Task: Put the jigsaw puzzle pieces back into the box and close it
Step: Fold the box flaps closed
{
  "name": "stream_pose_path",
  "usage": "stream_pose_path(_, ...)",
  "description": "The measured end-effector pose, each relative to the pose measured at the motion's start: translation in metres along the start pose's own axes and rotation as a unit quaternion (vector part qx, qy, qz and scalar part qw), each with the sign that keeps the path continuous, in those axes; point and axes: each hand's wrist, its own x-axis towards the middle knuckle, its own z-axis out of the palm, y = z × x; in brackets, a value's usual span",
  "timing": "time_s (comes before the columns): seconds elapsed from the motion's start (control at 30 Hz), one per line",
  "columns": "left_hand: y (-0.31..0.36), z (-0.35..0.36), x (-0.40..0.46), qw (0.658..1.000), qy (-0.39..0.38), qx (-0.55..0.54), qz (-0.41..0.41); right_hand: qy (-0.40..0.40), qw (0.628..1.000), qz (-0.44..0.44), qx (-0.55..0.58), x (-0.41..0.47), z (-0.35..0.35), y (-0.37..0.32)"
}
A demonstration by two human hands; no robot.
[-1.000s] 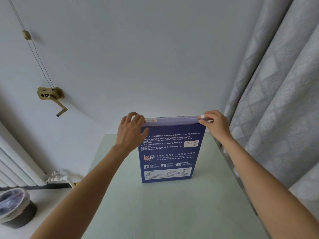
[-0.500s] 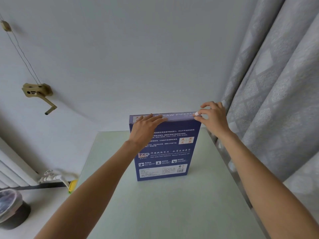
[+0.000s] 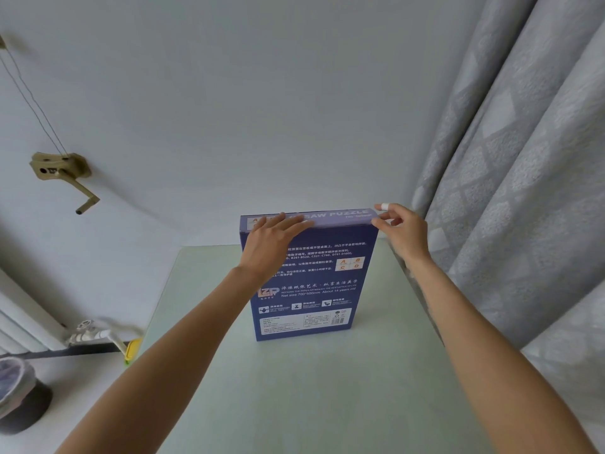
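On the pale green tabletop (image 3: pixel 294 388) stands our tall dark blue cardboard puzzle box (image 3: pixel 314 290), upright on its short end with the printed back panel facing us and its long axis running straight up. Its top flap, a lighter purple strip with "JIGSAW PUZZLE" lettering, looks folded down flat, though we cannot quite tell from this angle whether it is tucked fully home. No loose puzzle pieces show anywhere, so we judge them to be inside and the closing to be nearly done.

Our left hand (image 3: pixel 271 239) lies with its fingers straight and flat across the left half of that top edge, pressing down and holding nothing. Our right hand (image 3: pixel 401 231) is at the upper right corner, fingers loosely bent and their tips touching the corner of the flap; a white bandage wraps one fingertip. It seems to be steadying rather than gripping.

Both hands sit at the top of the box, one at each end of the flap, so any final press goes straight down along the long axis.

Beyond hang a grey patterned curtain (image 3: pixel 523 191) at right, a brass wall crank (image 3: pixel 62 173) at left, and a dark lined bin (image 3: pixel 19 398) on the floor.
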Motion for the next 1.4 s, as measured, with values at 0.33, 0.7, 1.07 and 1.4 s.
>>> stream_pose_path(0.33,0.001,-0.003,0.005,1.0,0.0,-0.001,-0.002,-0.1,0.982,0.006,-0.161,0.032,-0.017,-0.016)
stream_pose_path(0.7,0.005,-0.012,0.007,0.999,-0.033,-0.011,0.003,-0.053,0.894,-0.328,-0.299,0.025,-0.022,0.001)
stream_pose_path(1.07,0.003,-0.006,-0.002,0.999,0.029,-0.028,0.023,-0.079,0.944,-0.247,-0.203,0.006,-0.011,-0.022)
stream_pose_path(1.4,-0.001,-0.005,-0.01,0.996,0.054,-0.061,0.027,-0.133,0.908,-0.26,-0.299,-0.014,0.018,0.004)
